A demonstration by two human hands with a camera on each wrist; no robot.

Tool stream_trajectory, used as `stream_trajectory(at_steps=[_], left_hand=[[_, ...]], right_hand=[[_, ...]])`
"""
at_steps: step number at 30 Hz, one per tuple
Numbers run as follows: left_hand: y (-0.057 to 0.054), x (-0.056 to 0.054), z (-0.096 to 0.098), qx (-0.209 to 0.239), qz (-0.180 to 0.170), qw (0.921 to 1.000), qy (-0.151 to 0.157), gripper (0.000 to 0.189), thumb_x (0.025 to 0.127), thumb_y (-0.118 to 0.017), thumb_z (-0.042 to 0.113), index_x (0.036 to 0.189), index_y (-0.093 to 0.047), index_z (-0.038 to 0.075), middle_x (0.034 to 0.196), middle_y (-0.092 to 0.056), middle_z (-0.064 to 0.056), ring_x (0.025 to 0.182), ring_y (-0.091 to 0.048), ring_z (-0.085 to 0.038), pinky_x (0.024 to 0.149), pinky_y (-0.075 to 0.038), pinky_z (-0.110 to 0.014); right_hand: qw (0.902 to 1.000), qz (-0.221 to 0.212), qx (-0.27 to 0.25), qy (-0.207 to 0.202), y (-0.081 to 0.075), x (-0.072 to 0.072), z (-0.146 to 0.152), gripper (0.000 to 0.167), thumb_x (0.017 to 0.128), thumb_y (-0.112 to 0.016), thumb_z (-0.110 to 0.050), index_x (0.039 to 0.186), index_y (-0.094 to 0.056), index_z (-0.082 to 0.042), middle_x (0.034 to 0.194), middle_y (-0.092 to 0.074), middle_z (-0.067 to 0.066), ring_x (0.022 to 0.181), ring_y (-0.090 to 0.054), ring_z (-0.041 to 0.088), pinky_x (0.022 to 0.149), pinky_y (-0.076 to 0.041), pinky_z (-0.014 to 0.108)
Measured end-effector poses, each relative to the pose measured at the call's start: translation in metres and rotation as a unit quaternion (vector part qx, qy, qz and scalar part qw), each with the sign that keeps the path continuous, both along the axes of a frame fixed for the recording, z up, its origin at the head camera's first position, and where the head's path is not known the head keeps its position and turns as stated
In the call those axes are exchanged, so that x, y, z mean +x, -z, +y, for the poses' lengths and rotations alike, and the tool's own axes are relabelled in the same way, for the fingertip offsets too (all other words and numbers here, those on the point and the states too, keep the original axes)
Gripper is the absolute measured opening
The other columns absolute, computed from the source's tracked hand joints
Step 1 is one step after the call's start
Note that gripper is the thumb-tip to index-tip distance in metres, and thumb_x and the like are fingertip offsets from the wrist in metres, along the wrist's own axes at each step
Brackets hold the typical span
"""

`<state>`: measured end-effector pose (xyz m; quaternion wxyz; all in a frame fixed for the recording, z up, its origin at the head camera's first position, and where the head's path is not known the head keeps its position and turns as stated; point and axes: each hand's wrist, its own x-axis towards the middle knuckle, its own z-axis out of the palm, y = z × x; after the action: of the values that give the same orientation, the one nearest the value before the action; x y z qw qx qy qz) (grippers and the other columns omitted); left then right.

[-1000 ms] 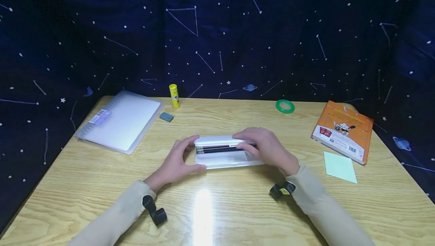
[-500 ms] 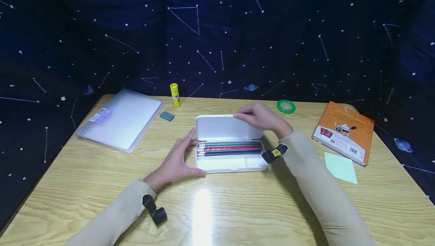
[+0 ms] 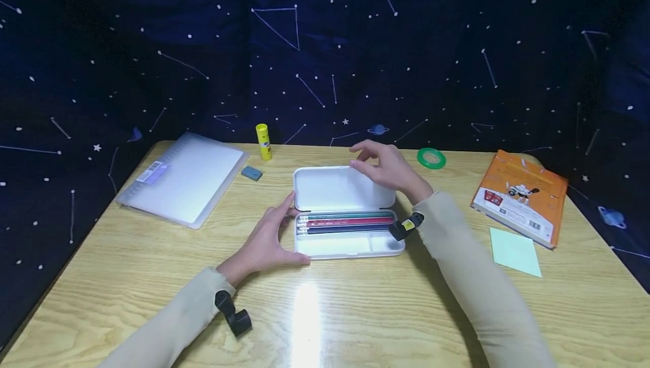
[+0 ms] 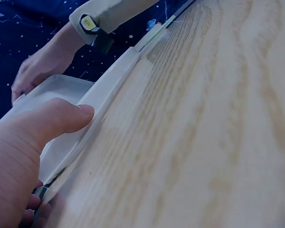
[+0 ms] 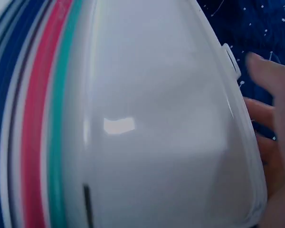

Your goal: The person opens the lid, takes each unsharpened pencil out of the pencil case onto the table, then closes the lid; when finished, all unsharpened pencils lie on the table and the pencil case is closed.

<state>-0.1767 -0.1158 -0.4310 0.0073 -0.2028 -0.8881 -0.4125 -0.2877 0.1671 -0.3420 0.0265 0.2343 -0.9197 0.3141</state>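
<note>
A white pencil case (image 3: pixel 335 246) lies with its lid (image 3: pixel 332 190) raised on the table. Pencils (image 3: pixel 345 222) in green, red and dark blue fill its back compartment; the front compartments hold nothing visible. My left hand (image 3: pixel 264 244) holds the case's left end, thumb at the front edge and fingers behind. In the left wrist view the thumb (image 4: pixel 66 116) rests along the case's side. My right hand (image 3: pixel 388 167) is at the lid's upper edge, fingers loosely bent. The right wrist view has its thumb (image 5: pixel 266 71) just off the lid's clasp tab (image 5: pixel 232 61).
A translucent folder (image 3: pixel 188 179) lies at the left. A yellow glue stick (image 3: pixel 264 142) stands at the back, near a grey-blue eraser (image 3: pixel 251 172). Green tape (image 3: pixel 431 158), an orange book (image 3: pixel 523 193) and pale green sticky notes (image 3: pixel 515 251) lie to the right.
The right hand has swung the pencil case's lid up and back from nearly closed, uncovering the pencils. Its fingers have since loosened at the lid's edge. The left hand has stayed at the case's end.
</note>
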Motion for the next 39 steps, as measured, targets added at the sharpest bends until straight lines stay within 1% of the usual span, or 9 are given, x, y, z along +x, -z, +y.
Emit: stream_trajectory(at_steps=[3, 6, 10, 12, 14, 25, 30, 36, 39], left_hand=[[-0.002, 0.003, -0.001, -0.004, -0.005, 1.0, -0.004, 0.132, 0.053, -0.091, 0.043, 0.156, -0.012, 0.018, 0.131, -0.056, 0.005, 0.105, -0.046, -0.014, 0.093, -0.043, -0.036], [-0.003, 0.004, 0.0, -0.004, -0.005, 1.0, -0.001, 0.131, 0.054, -0.091, 0.043, 0.156, -0.012, 0.017, 0.131, -0.056, 0.004, 0.107, -0.046, -0.014, 0.094, -0.043, -0.037], [-0.003, 0.003, 0.001, -0.007, 0.002, 1.0, 0.002, 0.13, 0.055, -0.09, 0.043, 0.156, -0.013, 0.016, 0.132, -0.056, 0.004, 0.106, -0.046, -0.014, 0.094, -0.043, -0.037], [-0.003, 0.002, 0.0, -0.012, 0.005, 0.9999, -0.003, 0.13, 0.055, -0.09, 0.043, 0.156, -0.013, 0.017, 0.132, -0.056, 0.005, 0.105, -0.045, -0.014, 0.092, -0.043, -0.036], [-0.003, 0.001, 0.0, -0.018, 0.008, 0.9998, -0.008, 0.129, 0.055, -0.089, 0.044, 0.156, -0.013, 0.02, 0.131, -0.056, 0.006, 0.103, -0.045, -0.013, 0.09, -0.042, -0.035], [-0.001, 0.0, -0.002, -0.02, 0.009, 0.9997, -0.006, 0.128, 0.056, -0.089, 0.044, 0.156, -0.012, 0.02, 0.132, -0.056, 0.004, 0.104, -0.045, -0.013, 0.091, -0.042, -0.035], [-0.002, 0.0, -0.001, -0.018, 0.004, 0.9998, -0.005, 0.128, 0.056, -0.088, 0.044, 0.156, -0.013, 0.019, 0.132, -0.056, 0.004, 0.104, -0.045, -0.013, 0.092, -0.042, -0.035], [-0.002, 0.001, 0.0, -0.026, 0.006, 0.9996, -0.008, 0.128, 0.055, -0.088, 0.047, 0.156, -0.013, 0.018, 0.132, -0.056, 0.005, 0.103, -0.044, -0.013, 0.091, -0.04, -0.035], [-0.002, 0.001, -0.001, -0.035, 0.011, 0.9992, -0.013, 0.128, 0.055, -0.087, 0.049, 0.156, -0.014, 0.017, 0.132, -0.057, 0.005, 0.103, -0.043, -0.013, 0.091, -0.037, -0.035]], right_hand=[[0.9907, 0.123, -0.058, 0.004, -0.002, 0.014, -0.004, 0.033, 0.089, -0.067, -0.023, 0.118, -0.063, -0.007, 0.104, -0.066, 0.012, 0.105, -0.055, 0.027, 0.096, -0.039, 0.047], [0.9778, 0.19, -0.078, -0.042, -0.007, 0.033, -0.006, 0.023, 0.085, -0.07, -0.012, 0.105, -0.066, -0.002, 0.083, -0.065, 0.009, 0.08, -0.056, 0.021, 0.078, -0.045, 0.037], [0.9861, 0.099, 0.024, -0.131, -0.005, 0.056, -0.008, 0.013, 0.087, -0.067, -0.012, 0.097, -0.071, -0.005, 0.063, -0.055, -0.004, 0.054, -0.044, 0.007, 0.051, -0.039, 0.022], [0.9825, 0.047, 0.097, -0.152, 0.001, 0.063, -0.009, 0.012, 0.089, -0.066, -0.015, 0.096, -0.073, -0.008, 0.06, -0.055, -0.008, 0.053, -0.042, 0.004, 0.05, -0.035, 0.02], [0.9758, 0.03, 0.155, -0.152, 0.008, 0.066, -0.009, 0.012, 0.088, -0.067, -0.017, 0.096, -0.074, -0.01, 0.061, -0.056, -0.009, 0.053, -0.042, 0.003, 0.052, -0.035, 0.019], [0.9727, 0.009, 0.199, -0.119, 0.033, 0.064, -0.012, 0.015, 0.086, -0.071, -0.025, 0.094, -0.072, -0.012, 0.06, -0.053, -0.008, 0.057, -0.044, 0.006, 0.056, -0.036, 0.021], [0.9671, 0.035, 0.223, -0.118, 0.035, 0.069, -0.014, 0.016, 0.09, -0.066, -0.024, 0.094, -0.07, -0.01, 0.068, -0.063, -0.006, 0.058, -0.05, 0.005, 0.059, -0.044, 0.022], [0.9518, 0.145, 0.247, -0.11, 0.041, 0.076, -0.016, 0.009, 0.088, -0.068, -0.019, 0.087, -0.072, -0.01, 0.073, -0.07, -0.001, 0.059, -0.058, 0.008, 0.061, -0.051, 0.028], [0.9471, 0.173, 0.248, -0.108, 0.042, 0.078, -0.016, 0.009, 0.087, -0.069, -0.018, 0.086, -0.071, -0.009, 0.072, -0.071, 0.0, 0.056, -0.056, 0.009, 0.058, -0.05, 0.028]])
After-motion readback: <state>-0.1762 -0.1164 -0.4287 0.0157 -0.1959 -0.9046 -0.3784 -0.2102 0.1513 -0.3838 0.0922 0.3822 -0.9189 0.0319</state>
